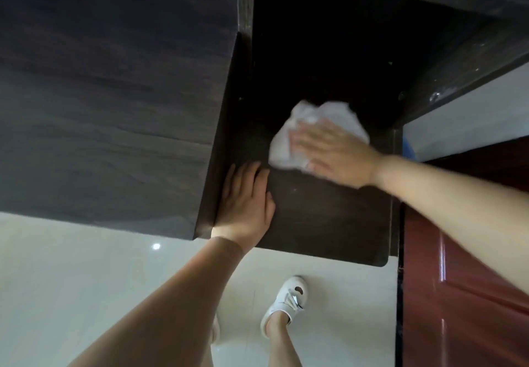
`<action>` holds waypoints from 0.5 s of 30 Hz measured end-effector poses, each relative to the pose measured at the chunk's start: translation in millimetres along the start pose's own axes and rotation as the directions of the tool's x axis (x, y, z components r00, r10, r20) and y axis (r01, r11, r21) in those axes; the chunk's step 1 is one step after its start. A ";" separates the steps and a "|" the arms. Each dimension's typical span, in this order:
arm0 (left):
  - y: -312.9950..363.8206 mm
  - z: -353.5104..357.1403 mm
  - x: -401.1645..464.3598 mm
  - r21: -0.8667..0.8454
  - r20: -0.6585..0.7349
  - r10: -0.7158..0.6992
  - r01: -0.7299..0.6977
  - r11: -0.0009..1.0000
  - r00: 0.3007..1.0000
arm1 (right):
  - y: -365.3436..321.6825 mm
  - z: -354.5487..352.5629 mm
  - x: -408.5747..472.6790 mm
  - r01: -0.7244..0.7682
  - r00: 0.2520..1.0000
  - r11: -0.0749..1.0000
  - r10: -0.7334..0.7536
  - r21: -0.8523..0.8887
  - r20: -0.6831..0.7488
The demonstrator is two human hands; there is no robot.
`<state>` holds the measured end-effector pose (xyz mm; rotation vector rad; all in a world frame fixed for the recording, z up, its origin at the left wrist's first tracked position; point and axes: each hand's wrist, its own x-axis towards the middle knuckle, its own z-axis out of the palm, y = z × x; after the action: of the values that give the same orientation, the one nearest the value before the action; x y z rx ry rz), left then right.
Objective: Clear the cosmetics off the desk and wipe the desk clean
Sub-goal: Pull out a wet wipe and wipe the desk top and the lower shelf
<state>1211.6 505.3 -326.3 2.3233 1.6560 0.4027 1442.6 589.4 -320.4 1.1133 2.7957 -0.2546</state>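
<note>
A dark brown wooden desk top [320,223] fills the middle of the head view. My right hand [335,154] lies flat on a crumpled white cloth [337,117] and presses it against the desk surface; the hand is blurred. My left hand [246,203] rests flat on the desk near its left front edge, fingers spread, holding nothing. No cosmetics are visible on the desk.
A taller dark wooden cabinet [108,94] stands against the desk's left side. A red-brown door [458,280] is at the right. Below is a pale tiled floor [86,280] with my white shoe [286,300].
</note>
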 end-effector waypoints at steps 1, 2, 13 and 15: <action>-0.4 0.4 -0.6 -0.012 -0.017 0.008 -0.008 1.000 1.000 | 14.1 -2.6 5.8 -0.148 0.988 0.988 0.150 0.032 -0.047; -0.7 0.0 -1.1 -0.016 -0.034 0.019 -0.020 1.000 0.999 | 22.2 -4.7 15.0 -0.362 0.927 0.927 0.369 0.096 -0.064; -23.1 -42.3 -104.4 -0.216 0.114 0.180 -0.152 0.964 0.977 | -126.9 5.6 16.4 0.169 0.985 0.985 -0.169 -0.016 0.042; -42.0 -48.5 -123.8 -0.266 0.093 0.041 -0.014 0.964 0.995 | -90.8 0.0 31.5 0.214 0.976 0.974 -0.211 -0.075 0.049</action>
<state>1118.3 403.7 -305.8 2.1344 1.4289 0.4766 1357.1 545.6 -315.8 0.7830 2.8609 -0.1816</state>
